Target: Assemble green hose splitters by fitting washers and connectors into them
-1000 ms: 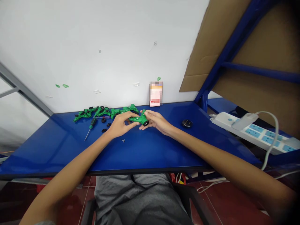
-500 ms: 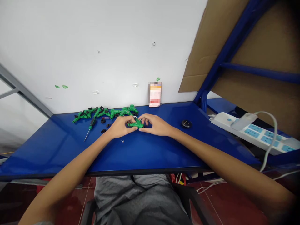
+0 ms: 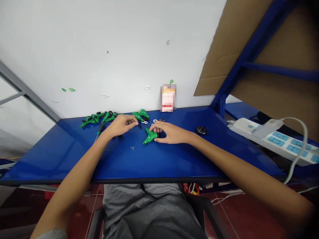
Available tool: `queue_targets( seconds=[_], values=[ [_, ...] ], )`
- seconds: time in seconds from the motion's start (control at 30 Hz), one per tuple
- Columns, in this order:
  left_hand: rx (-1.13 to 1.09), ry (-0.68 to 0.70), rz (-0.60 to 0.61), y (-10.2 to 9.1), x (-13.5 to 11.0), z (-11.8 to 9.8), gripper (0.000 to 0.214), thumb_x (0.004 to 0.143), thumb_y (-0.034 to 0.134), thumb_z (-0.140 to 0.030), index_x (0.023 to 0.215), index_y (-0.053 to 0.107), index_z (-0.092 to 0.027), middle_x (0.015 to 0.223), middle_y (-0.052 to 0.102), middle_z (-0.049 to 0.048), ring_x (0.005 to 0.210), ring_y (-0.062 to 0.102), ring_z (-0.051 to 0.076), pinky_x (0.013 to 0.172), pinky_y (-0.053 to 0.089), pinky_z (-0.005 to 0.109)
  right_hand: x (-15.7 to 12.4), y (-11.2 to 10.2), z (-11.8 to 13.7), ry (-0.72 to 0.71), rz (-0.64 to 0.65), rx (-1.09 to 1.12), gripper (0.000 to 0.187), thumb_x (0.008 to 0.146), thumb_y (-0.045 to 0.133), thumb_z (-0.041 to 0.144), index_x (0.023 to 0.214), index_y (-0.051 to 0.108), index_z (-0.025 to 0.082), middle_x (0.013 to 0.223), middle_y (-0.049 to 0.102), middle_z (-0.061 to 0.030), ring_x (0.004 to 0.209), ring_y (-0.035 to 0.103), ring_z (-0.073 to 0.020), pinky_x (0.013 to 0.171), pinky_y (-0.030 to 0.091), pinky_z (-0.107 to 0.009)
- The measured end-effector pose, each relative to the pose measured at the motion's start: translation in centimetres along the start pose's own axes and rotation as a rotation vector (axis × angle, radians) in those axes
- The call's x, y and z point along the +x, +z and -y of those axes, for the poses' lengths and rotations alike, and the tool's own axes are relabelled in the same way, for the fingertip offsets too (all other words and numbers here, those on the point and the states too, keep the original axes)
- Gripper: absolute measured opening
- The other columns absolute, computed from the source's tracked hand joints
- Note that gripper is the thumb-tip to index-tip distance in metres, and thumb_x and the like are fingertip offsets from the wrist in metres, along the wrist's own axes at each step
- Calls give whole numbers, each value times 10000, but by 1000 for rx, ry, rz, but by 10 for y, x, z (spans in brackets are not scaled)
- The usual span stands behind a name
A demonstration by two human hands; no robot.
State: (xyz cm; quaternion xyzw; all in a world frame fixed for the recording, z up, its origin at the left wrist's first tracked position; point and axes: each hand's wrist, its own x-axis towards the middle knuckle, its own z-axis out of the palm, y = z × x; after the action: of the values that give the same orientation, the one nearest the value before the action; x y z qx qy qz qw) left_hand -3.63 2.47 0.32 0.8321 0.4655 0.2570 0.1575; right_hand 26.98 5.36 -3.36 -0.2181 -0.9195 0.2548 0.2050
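On the blue tabletop (image 3: 171,162), the right hand (image 3: 171,132) curls over a green three-way hose connector (image 3: 150,136) and grips it. The left hand (image 3: 121,126) hovers curled near small black rings (image 3: 140,126) (anything pinched is hidden). Farther off lie more green connectors (image 3: 141,115) and a screwdriver (image 3: 100,128).

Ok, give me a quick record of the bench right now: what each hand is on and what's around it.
Left hand: fingers just above small black parts; cannot tell if holding anything
Right hand: holding a green plastic Y hose connector
Nearby: more green fittings, a green-handled screwdriver, a small screw
Surface: blue table
Off to the right: white power strip
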Motion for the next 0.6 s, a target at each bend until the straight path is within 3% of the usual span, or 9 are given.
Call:
queue_targets(
  seconds=[0.07,0.23,0.47,0.6],
  values=[
    [126,-84,23,-24,-2,16,248,944,656,-403,947,799,-201,849,803,43,764,720,189,731,514,289,-1,0,-2,17,19,17,456,900,786,445,1291,668,242,1124,674,-81,996,643,-256,922,556,-434],
    [169,-293,299,-63,-14,41,211,815,746,-412,902,814,-232,803,795,32,711,707,198,632,490,280,0,6,-2,63,30,-14,524,917,781,463,1363,636,230,1204,694,-112,1063,669,-280,947,556,-453],
    [159,-371,381,-59,-18,50,219,667,791,-344,863,784,-247,755,781,9,682,710,217,587,481,278,2,10,-4,79,31,-59,515,946,742,447,1408,640,244,1249,713,-118,1120,693,-295,972,556,-451],
    [202,-336,330,-55,-15,52,171,667,724,-284,823,776,-236,699,755,1,649,679,203,597,472,275,2,7,-8,54,36,-41,507,943,749,435,1408,656,256,1252,724,-111,1115,695,-293,975,557,-450]
  ],
)
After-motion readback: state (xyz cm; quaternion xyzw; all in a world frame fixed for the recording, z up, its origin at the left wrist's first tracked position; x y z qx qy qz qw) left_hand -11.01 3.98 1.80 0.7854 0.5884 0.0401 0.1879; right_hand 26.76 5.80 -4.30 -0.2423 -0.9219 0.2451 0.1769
